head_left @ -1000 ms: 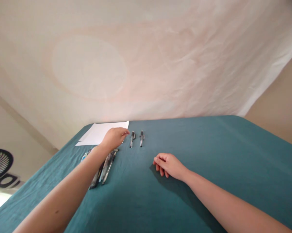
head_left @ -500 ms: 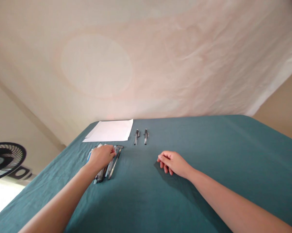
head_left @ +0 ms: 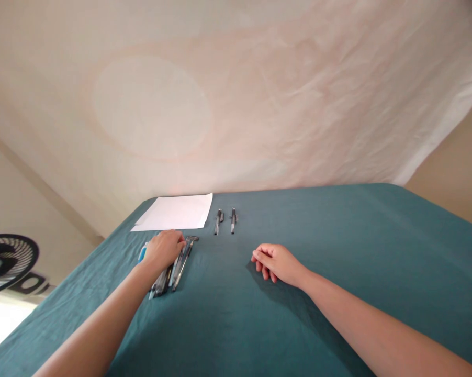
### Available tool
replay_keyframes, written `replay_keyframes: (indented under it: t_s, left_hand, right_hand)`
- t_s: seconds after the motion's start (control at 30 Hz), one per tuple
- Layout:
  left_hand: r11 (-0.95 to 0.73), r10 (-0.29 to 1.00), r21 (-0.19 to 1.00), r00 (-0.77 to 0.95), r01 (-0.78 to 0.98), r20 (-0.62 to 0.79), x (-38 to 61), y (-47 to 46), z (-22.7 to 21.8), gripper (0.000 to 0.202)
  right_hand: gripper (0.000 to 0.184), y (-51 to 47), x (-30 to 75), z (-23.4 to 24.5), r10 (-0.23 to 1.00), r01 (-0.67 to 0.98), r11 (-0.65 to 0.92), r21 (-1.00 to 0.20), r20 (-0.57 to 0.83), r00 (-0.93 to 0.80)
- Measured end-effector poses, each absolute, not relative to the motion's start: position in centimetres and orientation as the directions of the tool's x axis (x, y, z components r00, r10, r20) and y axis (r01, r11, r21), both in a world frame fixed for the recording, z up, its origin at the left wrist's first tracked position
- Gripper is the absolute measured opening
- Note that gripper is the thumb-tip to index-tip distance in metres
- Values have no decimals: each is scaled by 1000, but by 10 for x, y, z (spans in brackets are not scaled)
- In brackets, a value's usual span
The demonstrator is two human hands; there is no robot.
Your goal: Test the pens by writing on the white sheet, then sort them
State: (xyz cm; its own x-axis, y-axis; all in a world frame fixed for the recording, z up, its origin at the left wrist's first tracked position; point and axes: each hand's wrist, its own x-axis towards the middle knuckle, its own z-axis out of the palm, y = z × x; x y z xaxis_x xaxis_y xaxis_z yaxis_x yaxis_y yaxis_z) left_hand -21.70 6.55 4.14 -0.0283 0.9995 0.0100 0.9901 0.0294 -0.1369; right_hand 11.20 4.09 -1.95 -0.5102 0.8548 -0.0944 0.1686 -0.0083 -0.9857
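Note:
A bunch of pens [head_left: 166, 280] lies on the dark green cloth at the left, with clear and black barrels and some blue at its left side. Over the upper part of this bunch rests my left hand [head_left: 166, 248], its fingers bent down; what they grip is hidden. Two black-and-clear pens, a left one [head_left: 218, 222] and a right one [head_left: 233, 221], lie apart from the bunch, side by side and pointing away from me. My right hand [head_left: 277, 262] is loosely closed just above the cloth, right of the pens, with nothing visible in it.
White sheets of paper [head_left: 175, 212] lie at the back left of the cloth-covered table [head_left: 338, 230]. Behind the table hangs a pale, wrinkled sheet [head_left: 279, 104]. A black fan [head_left: 10, 263] stands beyond the left edge.
The whole view has shifted slightly left. My left hand stays over the pen bunch with a small movement of its fingers; my right hand keeps its pose.

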Motion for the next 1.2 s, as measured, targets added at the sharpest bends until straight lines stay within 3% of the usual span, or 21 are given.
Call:
replay_keyframes:
  t_s: [0.23, 0.4, 0.47, 0.5, 0.57, 0.63, 0.73, 0.83, 0.97, 1.2]
  left_hand:
    - [58, 998, -39, -59, 998, -22, -209, 69, 36, 33]
    - [35, 995, 136, -21, 990, -96, -209, 76, 60, 35]
    - [-19, 987, 311, 68, 950, -147, -201, 73, 74, 38]
    - [-33, 975, 480, 134, 877, -177, -193, 71, 79, 38]
    - [10, 940, 791, 263, 612, -215, -169, 63, 81, 34]
    - [103, 919, 936, 328, 336, -219, -138, 54, 72, 33]
    - [195, 912, 980, 361, 34, -194, -90, 40, 43, 32]
    - [203, 946, 971, 283, -127, -161, -63, 31, 14, 32]
    - [256, 944, 941, 266, -220, -195, -65, 30, -2, 32]
    - [241, 955, 935, 238, -260, -179, -76, 34, -3, 31]
  right_hand:
    - [37, 42, 111, -22, 854, 162, -11, -987, -93, -512]
    - [38, 42, 112, -21, 852, 164, -21, -986, -104, -512]
    - [38, 42, 112, -22, 851, 161, -24, -987, -105, -515]
    - [38, 42, 111, -22, 850, 157, -25, -987, -104, -517]
    - [40, 42, 111, -23, 850, 141, -34, -989, -103, -517]
    - [42, 43, 110, -21, 850, 109, -46, -993, -96, -518]
    - [44, 42, 111, -16, 846, 39, -59, -998, -71, -529]
    - [39, 40, 115, -10, 840, 75, 11, -997, -31, -542]
    - [34, 39, 118, -10, 852, 209, 54, -976, -64, -520]
    - [33, 37, 115, -7, 816, 175, -111, -978, -191, -545]
